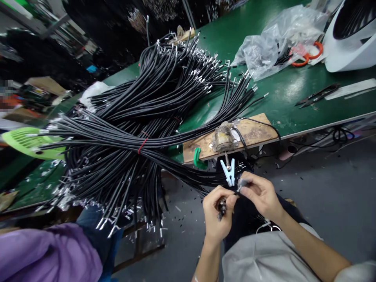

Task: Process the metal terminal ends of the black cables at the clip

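My left hand point(217, 213) is closed round black cables, and their bunched dark ends point(221, 209) show inside the curled fingers. My right hand point(263, 196) pinches close beside it, with grey coverings on the fingertips. Between the two hands, a thin pale wire end point(239, 188) sticks out of a black cable at the right fingertips. Just above the hands, a light blue plastic clip point(228, 172) hangs at the metal shaft of a small motor point(223, 138). The motor sits on a wooden board point(255, 127), held by a green clamp point(200, 158).
A large heap of black cables point(126, 133) with stripped ends covers the green table point(311, 102). A red tie point(143, 145) binds one bundle. Snips point(317, 95), orange-handled scissors point(308, 56), a plastic bag point(261, 51) and a white fan point(349, 55) lie right. A person in purple point(49, 254) sits left.
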Demonstrator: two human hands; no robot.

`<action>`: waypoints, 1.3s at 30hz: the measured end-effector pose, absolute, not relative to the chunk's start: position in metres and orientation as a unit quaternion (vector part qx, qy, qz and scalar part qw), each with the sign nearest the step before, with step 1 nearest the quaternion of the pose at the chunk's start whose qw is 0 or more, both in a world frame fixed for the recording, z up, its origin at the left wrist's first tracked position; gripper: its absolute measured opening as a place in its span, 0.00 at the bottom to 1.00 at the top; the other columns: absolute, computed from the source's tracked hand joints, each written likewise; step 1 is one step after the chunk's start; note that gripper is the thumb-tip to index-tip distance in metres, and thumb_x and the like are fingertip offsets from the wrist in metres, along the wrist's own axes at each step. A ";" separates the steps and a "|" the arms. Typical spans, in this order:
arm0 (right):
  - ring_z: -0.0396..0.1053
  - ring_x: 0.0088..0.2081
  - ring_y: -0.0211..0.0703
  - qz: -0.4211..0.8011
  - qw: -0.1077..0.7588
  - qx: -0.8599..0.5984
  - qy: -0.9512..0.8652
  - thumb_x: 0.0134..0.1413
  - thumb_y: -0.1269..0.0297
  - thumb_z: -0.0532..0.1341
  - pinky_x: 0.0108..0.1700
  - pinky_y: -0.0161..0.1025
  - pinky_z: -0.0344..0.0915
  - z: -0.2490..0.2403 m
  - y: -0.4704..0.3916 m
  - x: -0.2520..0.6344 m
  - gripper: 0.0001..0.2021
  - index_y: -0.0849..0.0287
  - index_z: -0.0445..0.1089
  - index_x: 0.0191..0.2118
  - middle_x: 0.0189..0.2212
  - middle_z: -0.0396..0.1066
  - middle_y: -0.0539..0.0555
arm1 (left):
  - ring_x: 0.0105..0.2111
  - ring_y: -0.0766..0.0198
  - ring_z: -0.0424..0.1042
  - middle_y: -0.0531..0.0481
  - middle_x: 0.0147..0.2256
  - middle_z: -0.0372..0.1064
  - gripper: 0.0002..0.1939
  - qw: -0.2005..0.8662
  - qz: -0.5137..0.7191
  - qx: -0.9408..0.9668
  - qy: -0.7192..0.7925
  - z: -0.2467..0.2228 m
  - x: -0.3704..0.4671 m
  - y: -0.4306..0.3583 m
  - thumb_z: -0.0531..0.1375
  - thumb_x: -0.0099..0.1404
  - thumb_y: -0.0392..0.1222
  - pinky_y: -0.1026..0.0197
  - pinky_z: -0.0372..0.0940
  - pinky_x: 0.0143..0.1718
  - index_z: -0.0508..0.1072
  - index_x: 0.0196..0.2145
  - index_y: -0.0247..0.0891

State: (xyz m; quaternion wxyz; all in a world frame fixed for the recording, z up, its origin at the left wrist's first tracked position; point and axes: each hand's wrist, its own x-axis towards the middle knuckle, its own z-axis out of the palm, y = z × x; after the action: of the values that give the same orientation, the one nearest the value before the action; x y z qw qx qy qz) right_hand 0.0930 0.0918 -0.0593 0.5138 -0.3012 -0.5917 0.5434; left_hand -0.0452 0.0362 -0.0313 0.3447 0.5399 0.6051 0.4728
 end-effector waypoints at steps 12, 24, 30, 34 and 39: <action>0.73 0.35 0.31 0.345 0.512 -0.406 -0.673 0.50 0.76 0.63 0.44 0.27 0.68 -0.049 0.079 0.096 0.18 0.55 0.64 0.46 0.37 0.73 0.47 | 0.23 0.74 0.59 0.53 0.22 0.59 0.11 0.313 0.480 0.528 0.627 -0.034 -0.037 0.036 0.59 0.62 0.39 0.70 0.53 0.24 0.66 0.23 0.32; 0.60 0.32 0.35 0.430 0.474 -0.275 -0.718 0.57 0.73 0.58 0.36 0.35 0.59 -0.045 0.093 0.095 0.06 0.66 0.68 0.29 0.27 0.65 0.54 | 0.21 0.75 0.58 0.53 0.19 0.57 0.20 0.334 0.432 0.518 0.658 -0.030 -0.040 0.032 0.53 0.67 0.44 0.68 0.51 0.26 0.64 0.20 0.32; 0.58 0.23 0.31 0.730 0.393 -0.106 -0.550 0.58 0.56 0.59 0.26 0.31 0.54 -0.056 0.092 0.090 0.20 0.66 0.67 0.22 0.18 0.62 0.52 | 0.22 0.74 0.60 0.52 0.19 0.61 0.21 0.419 0.441 0.618 0.497 -0.021 -0.059 0.038 0.53 0.67 0.46 0.69 0.53 0.26 0.66 0.20 0.32; 0.51 0.14 0.27 0.889 0.275 -0.110 -0.350 0.48 0.48 0.64 0.15 0.27 0.48 -0.062 0.093 0.085 0.24 0.67 0.64 0.19 0.14 0.58 0.50 | 0.24 0.72 0.62 0.51 0.22 0.63 0.16 0.396 0.500 0.614 0.465 -0.027 -0.061 0.041 0.58 0.63 0.47 0.68 0.55 0.27 0.69 0.25 0.33; 0.53 0.12 0.28 0.867 0.242 -0.227 -0.373 0.40 0.54 0.68 0.14 0.26 0.48 -0.061 0.116 0.088 0.21 0.68 0.66 0.16 0.12 0.60 0.51 | 0.26 0.71 0.62 0.51 0.24 0.62 0.09 0.367 0.518 0.584 0.505 -0.034 -0.052 0.041 0.61 0.61 0.39 0.67 0.55 0.29 0.68 0.25 0.33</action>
State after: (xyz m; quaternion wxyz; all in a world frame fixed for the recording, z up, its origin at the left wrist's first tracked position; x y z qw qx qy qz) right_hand 0.0882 0.1164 -0.0611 0.2420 -0.2270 -0.3727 0.8666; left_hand -0.0521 0.0411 -0.0342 0.3671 0.5840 0.5055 0.5183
